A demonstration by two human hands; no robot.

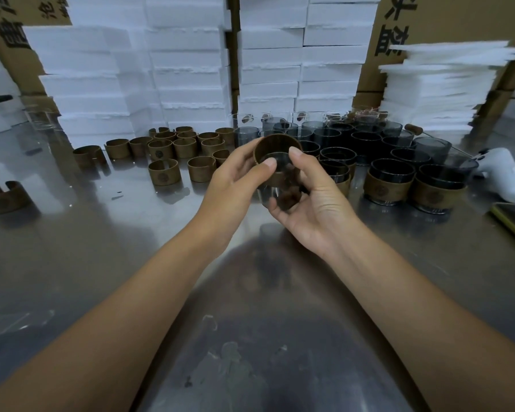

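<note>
Hands: left hand [235, 179] pinches the brown sleeve [277, 145] by its rim; right hand [312, 203] cups the dark glass [280, 194] from below, steadying it above the table [101, 233] so the sleeve can seat, seemingly partway on; spare sleeves [176, 150] at 10 o'clock, finished glasses [399, 179] at 2, within reach.

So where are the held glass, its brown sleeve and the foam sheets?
glass [272, 192], head view, clear lower wall.
brown sleeve [277, 142], head view, inner wall.
foam sheets [434, 84], head view, stack's front edge.
</note>
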